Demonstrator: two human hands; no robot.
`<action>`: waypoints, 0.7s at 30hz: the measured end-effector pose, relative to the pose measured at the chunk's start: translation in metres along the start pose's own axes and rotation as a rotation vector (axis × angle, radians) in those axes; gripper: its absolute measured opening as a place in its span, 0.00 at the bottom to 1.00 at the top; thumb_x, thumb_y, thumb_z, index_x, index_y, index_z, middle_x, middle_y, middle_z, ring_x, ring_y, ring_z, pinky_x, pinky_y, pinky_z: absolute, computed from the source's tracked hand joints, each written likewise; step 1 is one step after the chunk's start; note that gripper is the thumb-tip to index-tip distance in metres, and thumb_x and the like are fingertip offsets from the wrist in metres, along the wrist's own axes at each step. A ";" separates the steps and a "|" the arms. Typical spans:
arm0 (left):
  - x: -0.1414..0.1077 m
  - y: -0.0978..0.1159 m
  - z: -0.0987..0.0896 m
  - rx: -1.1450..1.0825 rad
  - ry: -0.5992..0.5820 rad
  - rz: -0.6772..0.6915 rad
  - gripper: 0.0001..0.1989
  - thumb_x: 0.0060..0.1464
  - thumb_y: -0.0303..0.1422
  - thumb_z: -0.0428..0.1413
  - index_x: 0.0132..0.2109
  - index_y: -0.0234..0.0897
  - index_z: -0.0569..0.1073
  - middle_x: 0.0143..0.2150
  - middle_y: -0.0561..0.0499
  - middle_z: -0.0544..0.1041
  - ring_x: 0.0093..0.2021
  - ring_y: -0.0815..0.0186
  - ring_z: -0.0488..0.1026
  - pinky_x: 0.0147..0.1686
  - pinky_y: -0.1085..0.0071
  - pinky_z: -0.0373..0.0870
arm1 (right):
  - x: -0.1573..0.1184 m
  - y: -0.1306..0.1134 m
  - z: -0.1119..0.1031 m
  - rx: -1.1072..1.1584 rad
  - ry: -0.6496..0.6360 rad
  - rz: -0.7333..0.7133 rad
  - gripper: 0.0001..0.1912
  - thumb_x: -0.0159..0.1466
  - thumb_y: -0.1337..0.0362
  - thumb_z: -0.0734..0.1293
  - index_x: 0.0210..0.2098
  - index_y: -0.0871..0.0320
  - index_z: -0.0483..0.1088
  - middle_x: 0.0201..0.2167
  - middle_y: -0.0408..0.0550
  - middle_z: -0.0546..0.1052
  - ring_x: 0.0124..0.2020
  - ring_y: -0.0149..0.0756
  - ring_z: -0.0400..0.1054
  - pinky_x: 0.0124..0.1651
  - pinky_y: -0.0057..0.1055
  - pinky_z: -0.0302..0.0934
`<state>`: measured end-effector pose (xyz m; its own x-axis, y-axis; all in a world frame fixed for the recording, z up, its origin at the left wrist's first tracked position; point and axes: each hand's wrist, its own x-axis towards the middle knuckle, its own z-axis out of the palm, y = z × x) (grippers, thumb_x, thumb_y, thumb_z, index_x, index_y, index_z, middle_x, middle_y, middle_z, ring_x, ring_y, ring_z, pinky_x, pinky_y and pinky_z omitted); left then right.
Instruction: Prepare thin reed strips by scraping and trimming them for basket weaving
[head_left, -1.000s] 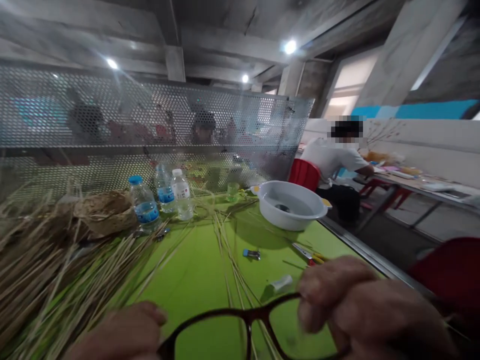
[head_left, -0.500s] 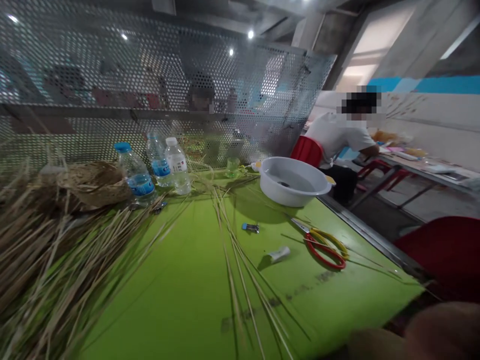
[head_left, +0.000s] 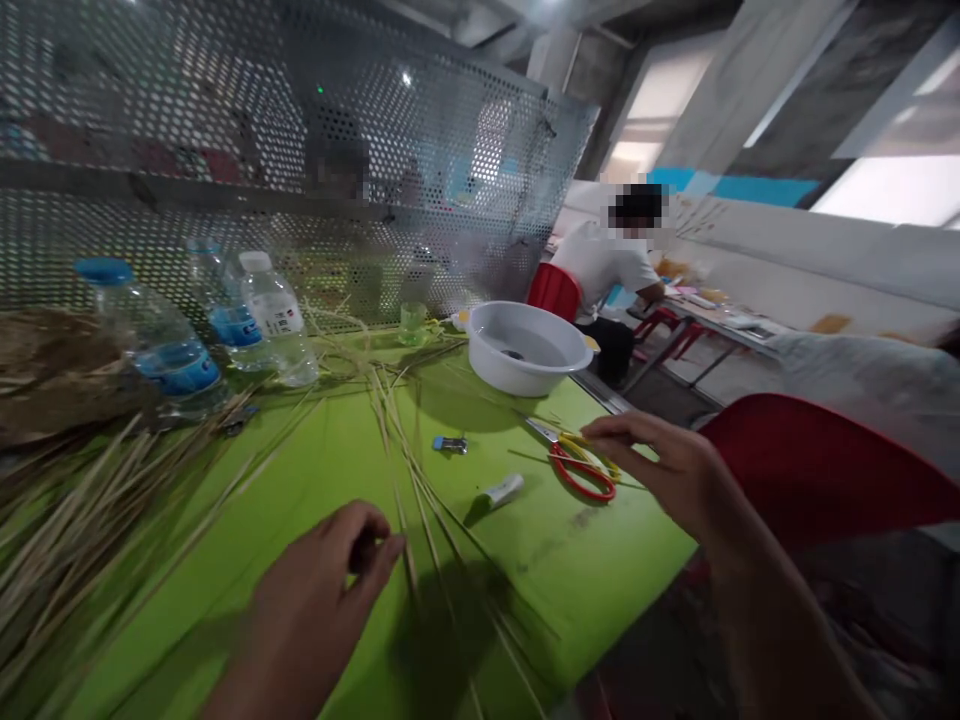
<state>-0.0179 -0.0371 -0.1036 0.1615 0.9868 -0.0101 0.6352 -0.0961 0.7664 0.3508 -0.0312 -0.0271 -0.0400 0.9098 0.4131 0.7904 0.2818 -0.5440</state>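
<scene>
Near the scissors (head_left: pixel 556 440) on the right of the green table (head_left: pixel 345 440), the right hand (head_left: pixel 667 460) hangs with its fingers close together; whether it touches the scissors cannot be told. Well apart from it, the left hand (head_left: pixel 322 580) curls beside loose straws (head_left: pixel 411 460), a gap between thumb and forefinger. A white scrap (head_left: pixel 502 490) lies between the hands. Beyond stand a pale basin (head_left: pixel 517 375) and three bottles (head_left: pixel 281 320), backed by a perforated metal screen (head_left: pixel 442 130). Right of the table are a red chair (head_left: pixel 810 460) and a seated person (head_left: pixel 600 260).
</scene>
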 end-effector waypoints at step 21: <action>0.016 0.017 -0.009 0.371 0.011 -0.167 0.04 0.44 0.30 0.51 0.28 0.41 0.70 0.22 0.51 0.73 0.22 0.63 0.65 0.26 0.70 0.50 | -0.009 0.118 0.030 -0.459 -0.126 0.048 0.12 0.65 0.59 0.59 0.34 0.53 0.73 0.35 0.48 0.78 0.34 0.40 0.71 0.35 0.33 0.58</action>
<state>-0.0110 -0.0220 -0.0852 0.0263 0.9940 -0.1061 0.8816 0.0270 0.4713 0.4257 0.0032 -0.1170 -0.0479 0.9563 0.2885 0.9804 0.1003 -0.1697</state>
